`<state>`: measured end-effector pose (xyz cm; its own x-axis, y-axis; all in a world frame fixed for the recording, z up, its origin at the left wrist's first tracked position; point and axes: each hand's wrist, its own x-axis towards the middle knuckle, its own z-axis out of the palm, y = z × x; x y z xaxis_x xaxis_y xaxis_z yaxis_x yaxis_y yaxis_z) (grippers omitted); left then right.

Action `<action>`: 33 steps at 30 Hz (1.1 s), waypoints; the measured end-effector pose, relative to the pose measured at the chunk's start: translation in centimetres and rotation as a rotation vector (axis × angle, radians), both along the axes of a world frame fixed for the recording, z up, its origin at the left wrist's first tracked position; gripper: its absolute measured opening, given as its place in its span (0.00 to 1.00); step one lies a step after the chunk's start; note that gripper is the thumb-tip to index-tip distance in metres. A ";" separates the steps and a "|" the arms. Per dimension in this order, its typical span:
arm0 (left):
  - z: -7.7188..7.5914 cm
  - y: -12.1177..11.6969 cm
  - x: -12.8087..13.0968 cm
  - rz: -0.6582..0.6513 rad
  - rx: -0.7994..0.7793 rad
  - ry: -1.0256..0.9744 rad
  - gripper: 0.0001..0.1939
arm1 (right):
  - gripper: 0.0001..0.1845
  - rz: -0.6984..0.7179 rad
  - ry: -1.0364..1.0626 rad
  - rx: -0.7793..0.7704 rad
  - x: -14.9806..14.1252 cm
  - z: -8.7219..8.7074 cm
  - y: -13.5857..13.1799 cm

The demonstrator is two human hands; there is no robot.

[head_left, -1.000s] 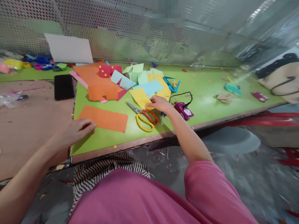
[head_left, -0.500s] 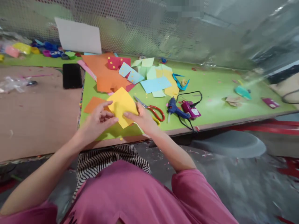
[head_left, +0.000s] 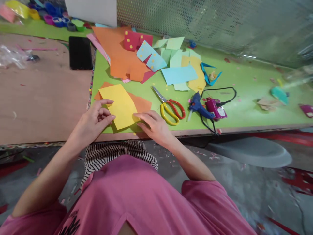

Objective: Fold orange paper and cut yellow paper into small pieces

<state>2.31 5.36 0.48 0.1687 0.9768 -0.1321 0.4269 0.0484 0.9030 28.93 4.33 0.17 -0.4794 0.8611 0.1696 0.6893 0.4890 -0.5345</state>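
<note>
A yellow paper sheet point(head_left: 119, 104) lies on top of an orange sheet point(head_left: 141, 103) near the front edge of the green tabletop point(head_left: 244, 101). My left hand point(head_left: 94, 122) touches the yellow sheet's left edge with its fingertips. My right hand point(head_left: 154, 125) presses flat on the sheet's lower right corner, fingers spread. Red and yellow scissors point(head_left: 170, 107) lie just right of my right hand.
A blue glue gun point(head_left: 199, 107) and a purple device point(head_left: 216, 109) with a black cord lie right of the scissors. A pile of coloured paper pieces point(head_left: 151, 58) sits behind. A black phone point(head_left: 80, 52) rests on the brown board point(head_left: 36, 98) to the left.
My right hand picked up the yellow sheet by the scissors and brought it over. Both hands have laid it down on the orange sheet. The view tilted down.
</note>
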 end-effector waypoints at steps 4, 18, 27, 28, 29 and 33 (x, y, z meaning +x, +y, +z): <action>0.2 -0.5 -0.1 -0.049 0.147 0.247 0.21 | 0.15 0.054 -0.133 0.241 -0.1 -0.8 0.2; 0.2 -2.3 -1.9 -0.299 0.754 0.536 0.22 | 0.06 0.085 0.514 -0.278 2.0 0.1 1.4; 3.3 -3.9 -3.1 0.280 0.860 0.794 0.08 | 0.16 -0.240 0.503 0.370 1.7 2.7 4.3; 3.6 -4.0 -2.5 0.282 0.882 0.883 0.09 | 0.17 -0.215 0.428 0.503 1.2 3.3 3.9; 3.7 -3.9 -1.8 0.247 0.910 0.961 0.09 | 0.19 -0.148 0.332 0.595 0.6 3.7 3.3; 2.6 -3.1 2.4 -0.025 1.031 1.036 0.08 | 0.22 0.134 -0.031 0.654 -1.9 2.9 1.3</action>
<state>4.73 2.25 3.03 0.4534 0.7098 0.5391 0.8845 -0.4330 -0.1738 27.08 5.61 3.11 -0.5879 0.5179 0.6214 0.6102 0.7882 -0.0797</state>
